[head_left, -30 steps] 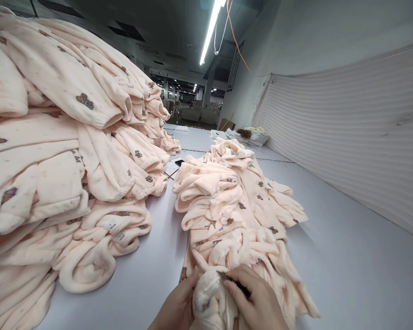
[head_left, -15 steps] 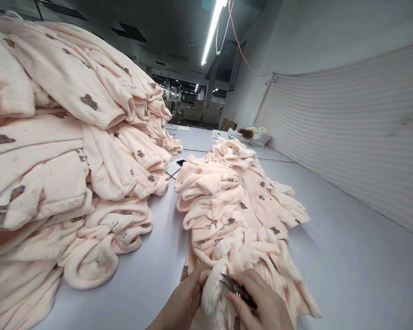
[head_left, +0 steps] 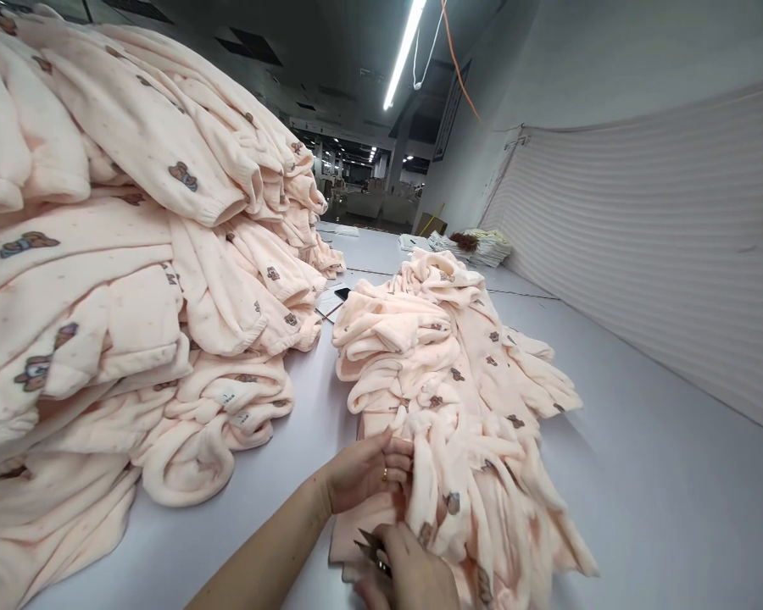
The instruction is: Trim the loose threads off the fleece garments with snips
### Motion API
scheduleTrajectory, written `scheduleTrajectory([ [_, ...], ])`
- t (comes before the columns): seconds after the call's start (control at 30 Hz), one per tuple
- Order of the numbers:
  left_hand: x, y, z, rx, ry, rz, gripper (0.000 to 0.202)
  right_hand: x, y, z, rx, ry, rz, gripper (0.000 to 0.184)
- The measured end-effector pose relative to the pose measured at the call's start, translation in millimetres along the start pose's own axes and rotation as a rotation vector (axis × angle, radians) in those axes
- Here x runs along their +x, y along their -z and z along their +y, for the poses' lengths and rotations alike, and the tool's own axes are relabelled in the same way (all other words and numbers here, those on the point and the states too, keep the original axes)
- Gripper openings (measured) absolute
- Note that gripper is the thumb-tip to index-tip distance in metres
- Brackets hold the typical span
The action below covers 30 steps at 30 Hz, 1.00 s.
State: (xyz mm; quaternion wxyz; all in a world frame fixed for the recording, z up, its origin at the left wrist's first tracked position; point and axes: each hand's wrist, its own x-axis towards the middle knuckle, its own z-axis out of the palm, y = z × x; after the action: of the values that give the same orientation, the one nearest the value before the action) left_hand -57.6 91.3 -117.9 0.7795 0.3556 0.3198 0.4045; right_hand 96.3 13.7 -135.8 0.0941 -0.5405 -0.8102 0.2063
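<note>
A: How are the snips (head_left: 376,553) held?
B: In the right hand (head_left: 413,572); its fingers are wrapped round the handles, and the parted blades are left poking out, perhaps so the points can be seen.
A: And the left hand (head_left: 370,471)?
B: Its fingers are bent and kept side by side against a soft fold; whether cloth is pinched cannot be told.
A: Where are the pink clothes (head_left: 420,352)?
B: They are laid in a long heap down the middle of the table (head_left: 661,508), maybe so they can be reached.
A: What is in the way?
B: The left side is blocked by a tall pile (head_left: 140,254); some paper (head_left: 326,302) is set between; a striped sheet (head_left: 642,237) is hung along the right edge.
</note>
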Motion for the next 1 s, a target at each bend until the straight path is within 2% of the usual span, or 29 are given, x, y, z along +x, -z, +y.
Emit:
scheduleTrajectory([
  [0.07, -18, 11.0, 3, 0.094, -0.042, 0.107, 0.047, 9, -10, 7, -0.055, 0.015, 0.007, 0.028],
  [0.13, -43, 19.2, -1, 0.205, -0.113, 0.278, 0.033, 18, -7, 16, 0.018, 0.022, 0.049, 0.028],
  [0.2, -66, 21.7, -16, 0.304, -0.145, 0.451, 0.023, 26, 5, 23, 0.109, 0.036, 0.104, 0.025],
  [0.27, -78, 16.3, -37, 0.421, -0.111, 0.542, 0.019, 33, 18, 25, 0.151, 0.07, 0.15, 0.02],
  [0.37, -70, -1.9, -67, 0.776, -0.083, 0.556, 0.022, 44, 30, 26, 0.161, 0.112, 0.194, 0.021],
  [0.47, -47, -16.7, -83, 0.953, -0.188, 0.58, 0.013, 51, 37, 35, 0.128, 0.124, 0.222, 0.02],
  [0.5, -40, -18.8, -84, 0.968, -0.223, 0.598, 0.009, 52, 39, 41, 0.109, 0.129, 0.233, 0.021],
  [0.6, -31, -18.2, -87, 0.966, -0.275, 0.63, 0.015, 50, 45, 59, -0.057, 0.194, 0.284, 0.023],
  [0.7, -30, -14.4, -91, 0.957, -0.457, 0.647, 0.018, 43, 48, 68, -0.259, 0.205, 0.302, 0.025],
  [0.8, -28, -13.2, -97, 0.952, -0.639, 0.673, 0.02, 34, 54, 61, -0.181, 0.153, 0.197, 0.026],
  [0.9, -26, -15.2, -101, 0.94, -0.678, 0.697, 0.024, 25, 65, 46, 0.019, 0.195, 0.135, 0.025],
  [1.0, -26, -18.8, -100, 0.963, -0.705, 0.733, 0.045, 19, 72, 35, 0.013, 0.272, 0.15, 0.025],
])
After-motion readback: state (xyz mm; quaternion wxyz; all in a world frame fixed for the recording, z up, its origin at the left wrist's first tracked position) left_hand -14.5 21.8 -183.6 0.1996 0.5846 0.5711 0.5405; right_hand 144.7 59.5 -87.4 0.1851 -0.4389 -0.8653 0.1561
